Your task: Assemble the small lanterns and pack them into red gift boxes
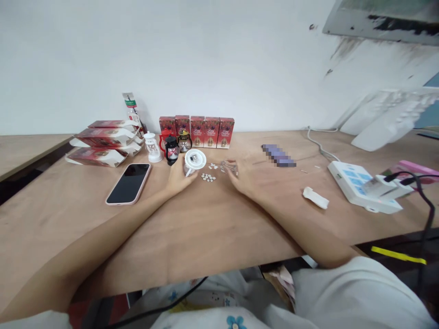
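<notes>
My left hand [180, 175] is wrapped round a small white lantern [200, 156], its round base tilted up toward me with a square recess holding metal contacts. My right hand [240, 177] reaches over a little heap of silvery metal bits [224, 166], thumb and fingers apart around them. Between the hands lie several white button-like discs [208, 177] and a few small white pieces [213, 166]. Behind my left hand stand a black lantern [172, 151], a red lantern [163, 137], a black-and-gold lantern [184, 142] and another white lantern [152, 147].
Several red boxes [207, 132] stand along the wall. Flattened red cartons [103, 142] are stacked left, beside a phone [129, 183]. At right are a blurred purple item [278, 156], a white strip [315, 198] and a power strip [356, 183] with plugs and cables.
</notes>
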Tool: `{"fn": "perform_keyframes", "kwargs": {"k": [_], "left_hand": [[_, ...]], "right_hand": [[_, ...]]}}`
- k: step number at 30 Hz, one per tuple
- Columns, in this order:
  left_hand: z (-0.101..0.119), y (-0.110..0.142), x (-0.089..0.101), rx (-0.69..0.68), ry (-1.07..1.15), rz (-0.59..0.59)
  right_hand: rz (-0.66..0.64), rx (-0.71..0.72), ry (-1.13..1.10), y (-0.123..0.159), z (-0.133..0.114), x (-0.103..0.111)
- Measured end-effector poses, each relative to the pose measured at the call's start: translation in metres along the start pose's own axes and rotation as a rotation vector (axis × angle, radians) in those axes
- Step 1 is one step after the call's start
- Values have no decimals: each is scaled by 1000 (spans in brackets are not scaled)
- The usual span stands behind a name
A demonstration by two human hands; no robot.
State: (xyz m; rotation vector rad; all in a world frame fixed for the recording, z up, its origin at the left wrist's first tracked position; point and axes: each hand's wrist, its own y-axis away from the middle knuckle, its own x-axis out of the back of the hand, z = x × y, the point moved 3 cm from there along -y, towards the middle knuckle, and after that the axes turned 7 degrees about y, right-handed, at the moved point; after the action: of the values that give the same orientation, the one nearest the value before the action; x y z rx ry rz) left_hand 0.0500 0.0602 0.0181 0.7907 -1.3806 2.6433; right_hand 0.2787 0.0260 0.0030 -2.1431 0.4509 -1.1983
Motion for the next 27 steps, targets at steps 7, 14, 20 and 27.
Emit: {"fn": "perform_keyframes", "kwargs": {"k": [7, 14, 20, 27], "left_hand": [[-5, 0, -1, -36, -30, 58], [6, 2, 1, -106, 8, 1], [18, 7, 1, -216, 49, -84], [31, 16, -8, -289, 94, -174]], "right_hand": [[-434, -298, -21, -19, 53, 20], [-390, -252, -80, -16, 44, 15], [-70, -147, -204, -6, 3, 9], [181, 228, -247, 23, -69, 23]]}}
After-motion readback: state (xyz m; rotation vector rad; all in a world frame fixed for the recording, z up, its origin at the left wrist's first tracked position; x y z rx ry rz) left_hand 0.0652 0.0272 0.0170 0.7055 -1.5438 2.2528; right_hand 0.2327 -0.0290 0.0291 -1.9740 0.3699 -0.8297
